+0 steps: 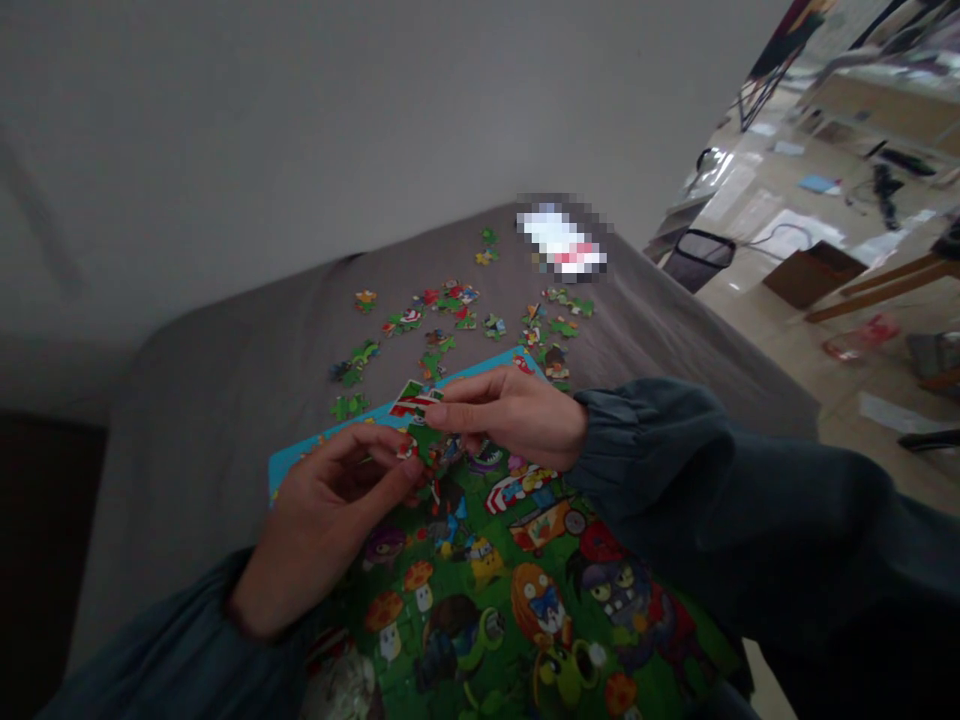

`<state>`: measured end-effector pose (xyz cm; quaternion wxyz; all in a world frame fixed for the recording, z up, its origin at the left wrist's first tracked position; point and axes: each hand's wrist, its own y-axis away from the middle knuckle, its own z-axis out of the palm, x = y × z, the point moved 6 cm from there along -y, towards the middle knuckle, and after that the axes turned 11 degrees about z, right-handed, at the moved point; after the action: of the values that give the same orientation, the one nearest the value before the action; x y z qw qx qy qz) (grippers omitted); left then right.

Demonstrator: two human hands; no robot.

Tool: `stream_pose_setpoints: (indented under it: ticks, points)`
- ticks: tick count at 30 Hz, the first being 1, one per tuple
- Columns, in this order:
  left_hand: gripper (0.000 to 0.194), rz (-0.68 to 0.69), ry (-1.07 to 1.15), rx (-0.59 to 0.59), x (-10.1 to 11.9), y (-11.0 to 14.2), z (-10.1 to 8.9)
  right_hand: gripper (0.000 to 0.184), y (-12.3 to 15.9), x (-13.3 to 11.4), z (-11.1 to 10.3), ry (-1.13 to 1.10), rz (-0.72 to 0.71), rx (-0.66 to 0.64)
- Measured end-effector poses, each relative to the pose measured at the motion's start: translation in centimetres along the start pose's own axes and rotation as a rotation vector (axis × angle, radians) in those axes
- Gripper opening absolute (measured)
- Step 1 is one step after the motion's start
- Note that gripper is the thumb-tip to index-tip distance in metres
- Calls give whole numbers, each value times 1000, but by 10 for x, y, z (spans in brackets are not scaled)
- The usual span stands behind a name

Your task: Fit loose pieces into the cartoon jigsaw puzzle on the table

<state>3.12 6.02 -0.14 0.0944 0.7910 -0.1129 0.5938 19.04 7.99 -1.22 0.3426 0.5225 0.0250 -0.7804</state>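
A partly built jigsaw puzzle (510, 590) with cartoon plants and zombies lies on a blue puzzle board (300, 462), whose far part shows bare. My right hand (510, 415) comes in from the right and pinches a red, white and green jigsaw piece (411, 402) between thumb and fingers. My left hand (322, 520) reaches from the lower left, its fingertips closed around a small red and white piece (407, 448) just below the other. Both hands hover over the puzzle's upper edge.
Several loose jigsaw pieces (450, 305) are scattered on the grey fabric couch (225, 400) beyond the board. A pixelated white and red object (562, 240) lies at the far end. Past the couch edge, a tiled floor holds a cardboard box (814, 275) and wooden chair legs (877, 290).
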Motion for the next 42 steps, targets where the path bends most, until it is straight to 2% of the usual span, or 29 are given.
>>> stream_pose_setpoints:
  ticks: [7,14,18,24,30,34,42]
  points:
    - [20,24,10,-41,-2,2,11,24,-4,13,6,-166,68,-99]
    - [18,17,-24,-11,0,5,8,11,-2,13,2,-218,118,0]
    - [20,-3,-64,-40,-2,3,9,7,0,12,5,-134,99,-10]
    - [24,-30,-40,-54,-5,4,11,18,-4,17,3,-46,29,84]
    - [30,-36,-74,-2,-5,6,11,29,1,9,6,217,-123,155]
    - [31,3,-105,32,-2,6,12,33,4,8,9,236,-126,147]
    - [38,-24,-186,4,1,4,10,37,5,9,11,237,-122,177]
